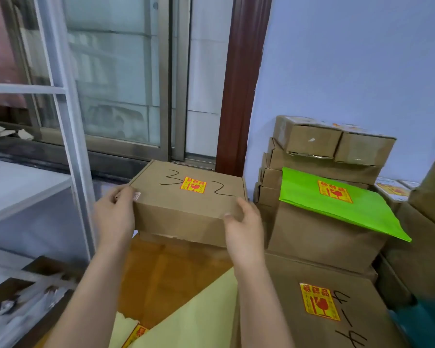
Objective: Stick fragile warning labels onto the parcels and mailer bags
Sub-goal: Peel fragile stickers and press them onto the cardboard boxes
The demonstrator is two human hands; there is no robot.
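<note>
A: Where the two hands meet the carton, what is logged?

B: Item 1, left hand (116,212): fingers curled round the left end of the cardboard box (186,204), thumb on its top left corner. Item 2, right hand (244,222): gripping the box's near right corner, thumb on the front face. The box is held between both.

A: Markings on that box?

B: Handwritten "3" and "2" in black on the lid; between them, a yellow-and-red fragile label (193,184), stuck flat near the lid's centre. A small pale sticker (136,196) sits at the top left corner, just beside the left thumb.

A: What carries it?

B: Cannot tell whether it rests or is lifted; its lower edge lies against another brown carton (181,241) beneath.

A: Outward, to the right?

B: Item 3, green mailer bag (337,204): lying tilted on a stack of brown boxes (319,234), bearing its own fragile label (335,191) towards the far edge. Item 4, large box (319,310) at lower right, labelled (319,302), with handwriting beside the label. Further small cartons (332,144) piled against the blue wall (362,71).

A: Nearer in?

B: Item 5, pale yellow mailer bags (199,320) under the forearms, one with a label (136,334) partly showing at the bottom edge. To the left, a white metal rack (70,136); behind, a sliding window (116,71).
</note>
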